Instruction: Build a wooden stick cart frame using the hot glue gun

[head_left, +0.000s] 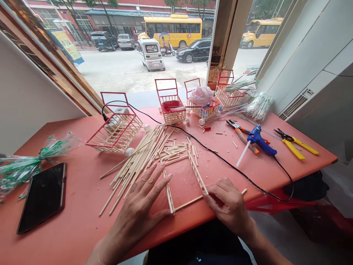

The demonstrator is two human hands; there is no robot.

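My left hand (145, 197) lies with fingers spread beside a narrow wooden stick frame (168, 191), its thumb touching the near corner. My right hand (227, 200) has thumb and fingers closed on the near end of a second narrow stick frame (198, 173), which resembles a small ladder. A single wooden stick (190, 202) runs along the near side between the two frames. Its right part passes under my right hand and shows again beyond it. Long loose sticks (138, 165) lie in a heap left of the frames, and short cut sticks (173, 151) are behind them.
Small stick carts (118, 130) with red trim stand along the back. A blue glue gun (260, 141), pliers (239, 132) and yellow-handled wire strippers (298, 143) lie at right. A black cord (215, 151) crosses the table. A phone (42, 198) lies at left.
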